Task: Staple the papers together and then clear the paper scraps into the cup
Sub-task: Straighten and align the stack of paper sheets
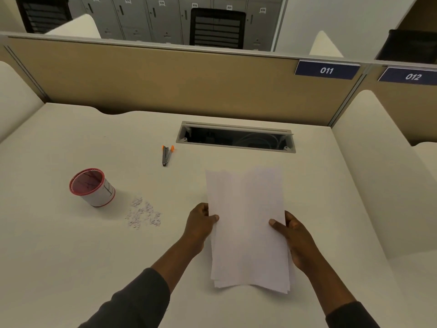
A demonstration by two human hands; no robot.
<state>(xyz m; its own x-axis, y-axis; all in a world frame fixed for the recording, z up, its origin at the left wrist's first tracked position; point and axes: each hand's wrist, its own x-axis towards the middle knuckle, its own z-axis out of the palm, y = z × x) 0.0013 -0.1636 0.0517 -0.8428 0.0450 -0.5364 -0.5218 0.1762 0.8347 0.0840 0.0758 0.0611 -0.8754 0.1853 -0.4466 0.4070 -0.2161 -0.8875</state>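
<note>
The stack of thin white paper sheets (248,223) is close in front of us, over the pale desk (71,245), held by its two long sides. Our left hand (201,223) pinches the left edge with the thumb on top. Our right hand (295,237) pinches the right edge the same way. The other fingers are hidden under the paper.

We think the sheets are light and floppy. They bend in the middle, and they can slide over each other. The bottom edges do not line up yet. It looks best to hold both sides, tap the stack even, then pinch hard near one corner so nothing slips while we staple.

A bit farther off, to our left, lies a pile of tiny white paper scraps (144,215). Just past it stands a round paper cup with a red rim (93,188), open side up. The scraps will blow away easily, so we should sweep them softly.

Farther back lies a small grey stapler with orange ends (167,155), well apart from the paper. Behind it is a long grey cable slot (236,138), then a tan wall (165,79) with a blue tag (327,70) that says 011.
</note>
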